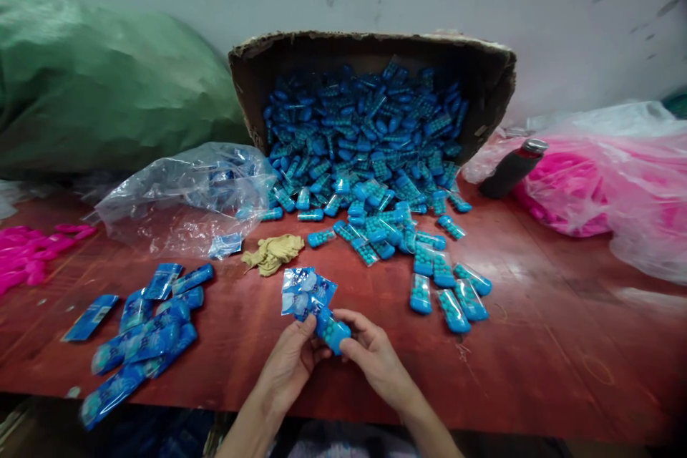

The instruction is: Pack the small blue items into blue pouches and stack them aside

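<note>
Near the front edge of the table, both hands are at one small clear container (pixel 333 333) with a blue cap and turquoise balls inside. My right hand (pixel 371 352) pinches its near end between thumb and fingers. My left hand (pixel 293 358) is closed at its far left end, thumb on top, where a blue printed plastic sleeve meets it; how far the sleeve covers the container is hard to make out. Just beyond the fingers lie flat blue printed sleeves (pixel 298 291), partly overlapping. A yellow-green crumpled cloth or glove (pixel 275 254) lies behind them.
A tipped cardboard box (pixel 507 86) spills many blue containers (pixel 370 136); several lie loose (pixel 454 310) at right. Sleeved containers (pixel 153 340) are heaped at left, beside a clear plastic bag (pixel 155 193). A dark bottle (pixel 512 170) leans by pink bagged items (pixel 569 189). A green sack (pixel 107 86) stands behind.
</note>
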The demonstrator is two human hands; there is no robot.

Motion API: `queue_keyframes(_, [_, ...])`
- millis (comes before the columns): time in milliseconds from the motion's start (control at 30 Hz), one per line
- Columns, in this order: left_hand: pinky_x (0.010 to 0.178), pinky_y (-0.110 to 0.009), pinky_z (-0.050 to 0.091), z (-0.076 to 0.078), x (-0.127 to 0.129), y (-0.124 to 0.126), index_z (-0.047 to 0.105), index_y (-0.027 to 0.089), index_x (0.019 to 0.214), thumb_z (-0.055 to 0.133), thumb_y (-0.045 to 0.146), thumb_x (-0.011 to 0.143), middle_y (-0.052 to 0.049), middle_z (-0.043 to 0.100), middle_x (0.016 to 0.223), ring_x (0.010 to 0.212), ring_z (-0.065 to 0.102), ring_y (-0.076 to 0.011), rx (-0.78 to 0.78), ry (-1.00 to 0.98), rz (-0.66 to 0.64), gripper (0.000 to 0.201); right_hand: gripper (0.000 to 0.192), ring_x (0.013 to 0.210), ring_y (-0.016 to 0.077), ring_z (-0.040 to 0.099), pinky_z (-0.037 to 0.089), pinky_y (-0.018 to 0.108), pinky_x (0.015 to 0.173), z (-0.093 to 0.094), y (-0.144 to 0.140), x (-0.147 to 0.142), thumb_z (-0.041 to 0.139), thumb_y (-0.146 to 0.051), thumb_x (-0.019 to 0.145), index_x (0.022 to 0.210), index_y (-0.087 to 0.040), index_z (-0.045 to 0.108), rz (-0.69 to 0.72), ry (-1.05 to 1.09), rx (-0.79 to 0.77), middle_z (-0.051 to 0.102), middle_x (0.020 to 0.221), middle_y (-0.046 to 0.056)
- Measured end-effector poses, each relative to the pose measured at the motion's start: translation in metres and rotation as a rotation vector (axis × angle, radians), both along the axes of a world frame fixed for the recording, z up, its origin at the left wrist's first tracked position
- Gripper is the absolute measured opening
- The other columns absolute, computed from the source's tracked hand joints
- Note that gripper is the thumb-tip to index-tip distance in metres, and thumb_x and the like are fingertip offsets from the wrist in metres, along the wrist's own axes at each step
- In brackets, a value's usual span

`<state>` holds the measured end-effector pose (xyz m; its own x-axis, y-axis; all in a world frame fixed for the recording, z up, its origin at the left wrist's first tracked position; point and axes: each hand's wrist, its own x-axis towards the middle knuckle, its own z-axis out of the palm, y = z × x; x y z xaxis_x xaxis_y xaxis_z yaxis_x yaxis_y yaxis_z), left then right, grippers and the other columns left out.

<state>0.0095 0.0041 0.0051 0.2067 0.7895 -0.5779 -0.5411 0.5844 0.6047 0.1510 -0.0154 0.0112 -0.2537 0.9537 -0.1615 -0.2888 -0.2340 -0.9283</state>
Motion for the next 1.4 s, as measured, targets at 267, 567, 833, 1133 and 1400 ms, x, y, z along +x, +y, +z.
queue_keyframes(267, [0.051,-0.022,0.041,0.007,0.007,-0.004,0.062,0.015,0.072,0.064,0.025,0.068,-0.001,0.062,0.064,0.056,0.055,-0.0104,-0.011,-0.029,-0.136,0.011,0.017,0.067,0.0128,0.056,0.046,0.024,0.061,-0.007,0.000,-0.002,0.057,-0.021,0.074,0.090,-0.019,0.055,-0.137,-0.121,0.043,0.059,0.077,0.000])
queue_keyframes(567, [0.064,-0.023,0.045,0.007,0.002,-0.002,0.066,0.013,0.078,0.069,0.023,0.063,-0.005,0.067,0.070,0.066,0.060,-0.0141,0.009,-0.098,-0.153,0.019,0.045,0.095,0.0180,0.051,0.042,0.029,0.084,0.005,0.001,0.004,0.069,-0.023,0.068,0.110,-0.029,0.054,-0.087,-0.333,0.323,0.054,0.100,0.001])
queue_keyframes(833, [0.058,-0.023,0.047,0.001,0.000,-0.010,0.068,0.013,0.084,0.071,0.024,0.060,-0.008,0.070,0.073,0.064,0.063,-0.0159,-0.063,-0.223,-0.177,0.026,0.059,0.105,0.0199,0.048,0.040,0.031,0.089,0.011,0.003,0.008,0.070,-0.028,0.067,0.121,-0.031,0.046,0.119,-0.122,0.216,0.050,0.116,0.001])
queue_keyframes(1133, [0.060,-0.020,0.048,0.002,0.020,-0.021,0.066,0.015,0.077,0.070,0.029,0.062,-0.001,0.067,0.067,0.059,0.060,-0.0098,-0.069,-0.190,0.033,0.020,0.050,0.072,0.0133,0.053,0.046,0.024,0.064,-0.009,-0.003,0.002,0.062,-0.022,0.071,0.119,-0.030,0.049,0.016,-0.303,0.240,0.057,0.098,0.000])
queue_keyframes(1400, [0.065,-0.026,0.050,0.018,0.028,-0.018,0.064,0.014,0.082,0.057,0.029,0.075,-0.005,0.069,0.072,0.066,0.064,-0.0134,-0.121,-0.164,0.040,0.018,0.037,0.068,0.0131,0.049,0.043,0.025,0.069,-0.018,0.001,0.002,0.059,-0.024,0.074,0.110,-0.026,0.058,-0.111,-0.332,0.285,0.055,0.087,0.001])
